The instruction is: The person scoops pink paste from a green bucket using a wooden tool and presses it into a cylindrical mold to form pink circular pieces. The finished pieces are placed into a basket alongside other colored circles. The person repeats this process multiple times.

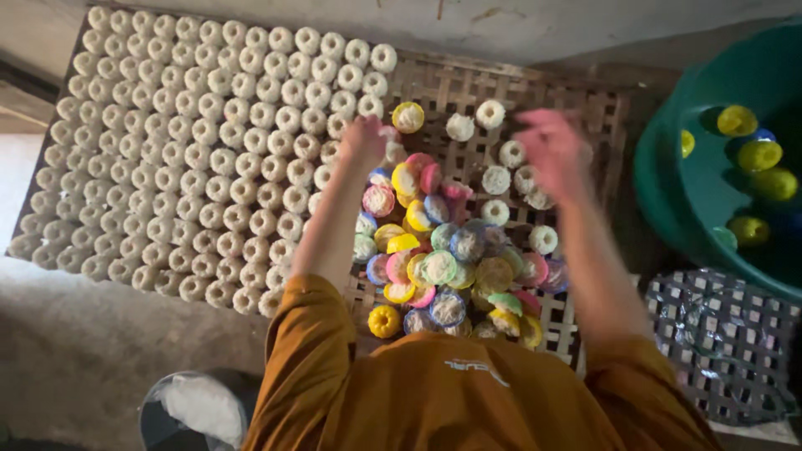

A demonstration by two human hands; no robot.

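An orange sleeve (317,367) is filling the near edge, just below the heap of coloured moulds (447,259) sitting mid-rack for easy reach. The left hand (363,142) and right hand (551,150) are hovering beyond the heap, blurred; I cannot tell their fingers' spread. White cakes (200,159) are packing the lattice rack (585,108) left of the heap, leaving bare slats right of it before the green tub (668,175).

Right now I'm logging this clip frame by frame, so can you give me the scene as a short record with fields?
surface: woven lattice tray
left hand: blurred, over the edge of the white rows
right hand: blurred, above loose white cakes
laid out: white round cakes in rows
heap: coloured moulds, many filled white
right side: green tub with yellow moulds
grip: cannot tell
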